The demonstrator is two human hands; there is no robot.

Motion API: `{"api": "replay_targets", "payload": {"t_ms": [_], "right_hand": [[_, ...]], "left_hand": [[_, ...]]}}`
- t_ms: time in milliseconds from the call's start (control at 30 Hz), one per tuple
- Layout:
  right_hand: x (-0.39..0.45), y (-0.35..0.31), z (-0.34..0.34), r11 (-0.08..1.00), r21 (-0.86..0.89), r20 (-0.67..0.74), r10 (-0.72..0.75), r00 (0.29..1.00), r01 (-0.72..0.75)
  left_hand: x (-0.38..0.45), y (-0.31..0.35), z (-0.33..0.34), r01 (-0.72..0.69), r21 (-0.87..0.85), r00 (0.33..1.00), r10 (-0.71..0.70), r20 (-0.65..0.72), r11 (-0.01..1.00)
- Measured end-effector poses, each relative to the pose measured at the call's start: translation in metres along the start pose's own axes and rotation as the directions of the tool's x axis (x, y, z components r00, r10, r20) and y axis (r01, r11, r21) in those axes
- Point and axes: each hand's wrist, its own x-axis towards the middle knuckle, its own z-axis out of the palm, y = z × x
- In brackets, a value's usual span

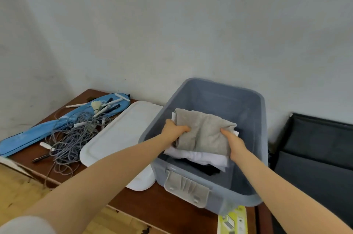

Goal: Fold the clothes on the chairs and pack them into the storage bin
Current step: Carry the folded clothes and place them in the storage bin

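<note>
Two bare forearms reaching in from the near edge. Left hand (172,128) gripping the left side of a folded grey garment (205,133), right hand (234,143) clamped on its right side. Held low inside the grey-blue storage bin (259,138), right on top of a folded white garment (200,157), something dark beneath. White lid (118,134) lying flat just left of the bin on the brown tabletop (168,205). Far left: tangled grey cable (70,142) over a blue racket bag (38,130).
</note>
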Motion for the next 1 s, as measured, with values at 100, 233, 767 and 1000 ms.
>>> {"api": "replay_targets", "payload": {"t_ms": [100,233,767,1000], "right_hand": [[0.019,0.011,0.002,0.999,-0.018,-0.010,0.051,0.999,-0.051],[0.026,0.028,0.001,0.993,-0.085,-0.031,0.084,0.996,-0.087],[0.034,0.059,0.000,0.912,-0.305,0.057,0.303,0.951,-0.273],[0.061,0.072,0.013,0.889,-0.287,0.032,0.381,0.924,-0.357]], "left_hand": [[0.024,-0.006,0.005,0.037,0.010,0.998,-0.038,0.050,0.999],[0.044,-0.014,0.005,0.157,0.027,0.961,-0.159,0.227,0.987],[0.083,-0.072,0.029,0.290,0.180,0.928,-0.322,0.186,0.940],[0.107,-0.072,0.033,0.330,0.332,0.854,-0.430,0.293,0.883]]}}
